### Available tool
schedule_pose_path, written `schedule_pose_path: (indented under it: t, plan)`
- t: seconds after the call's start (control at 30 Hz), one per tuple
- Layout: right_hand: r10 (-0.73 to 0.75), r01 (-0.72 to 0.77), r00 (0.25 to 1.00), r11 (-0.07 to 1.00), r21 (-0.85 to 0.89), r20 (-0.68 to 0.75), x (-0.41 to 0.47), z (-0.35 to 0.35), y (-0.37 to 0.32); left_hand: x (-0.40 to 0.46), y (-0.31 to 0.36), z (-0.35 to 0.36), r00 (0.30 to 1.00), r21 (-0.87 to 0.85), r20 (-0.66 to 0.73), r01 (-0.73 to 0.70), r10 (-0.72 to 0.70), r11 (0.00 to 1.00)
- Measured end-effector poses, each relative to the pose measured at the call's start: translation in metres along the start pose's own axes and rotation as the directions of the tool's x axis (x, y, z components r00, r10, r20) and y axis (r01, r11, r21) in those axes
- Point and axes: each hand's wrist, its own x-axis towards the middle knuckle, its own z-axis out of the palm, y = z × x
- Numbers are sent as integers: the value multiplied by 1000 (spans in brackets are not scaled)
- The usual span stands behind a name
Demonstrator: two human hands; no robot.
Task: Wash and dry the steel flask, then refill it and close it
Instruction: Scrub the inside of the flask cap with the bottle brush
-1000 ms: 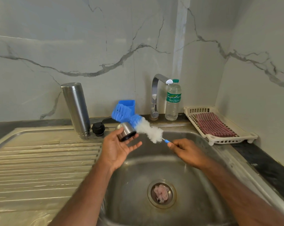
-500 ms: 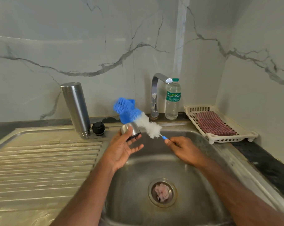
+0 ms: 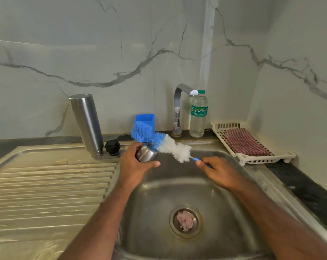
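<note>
The sink lies below both hands. The steel flask stands inverted on the drainboard. The right hand pinches the bottle brush; the left hand grips 1 steel cup, brush bristles touching it.

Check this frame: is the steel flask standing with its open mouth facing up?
No. The steel flask stands upside down on the draining board, threaded mouth at the bottom, closed base on top.
</note>
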Motion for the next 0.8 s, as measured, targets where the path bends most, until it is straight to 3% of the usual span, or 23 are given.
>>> schedule_pose_path:
  t: [0.13, 0.3, 0.43, 0.5, 0.67, 0.8]
  plan:
    - [-44, 44, 999, 999, 25, 8, 2, 11, -14, -5, 0, 10, 994, 35, 89, -59, 56, 998]
    - [-31, 31, 1000, 999, -12, 4, -1, -2, -1, 1, -2, -5, 999, -1, -40, -21, 21, 1000]
    - [-29, 29, 999, 999, -22, -32, 3, 9, -10, -8, 4, 8, 991, -37, 117, -57, 61, 998]
    - [-43, 43, 998, 999, -2, -38, 3, 9, -10, -9, 5, 16, 989, -55, 132, -57, 64, 997]
    - [-42, 41, 999, 999, -29, -32, -4, -6, 1, -2, 2, 3, 1000, -51, 8, -20, 21, 999]
    - [-91, 91, 996, 995, 46, 1, 3, 15, -15, -4, -2, 9, 992, -22, 127, -4, 7, 1000]
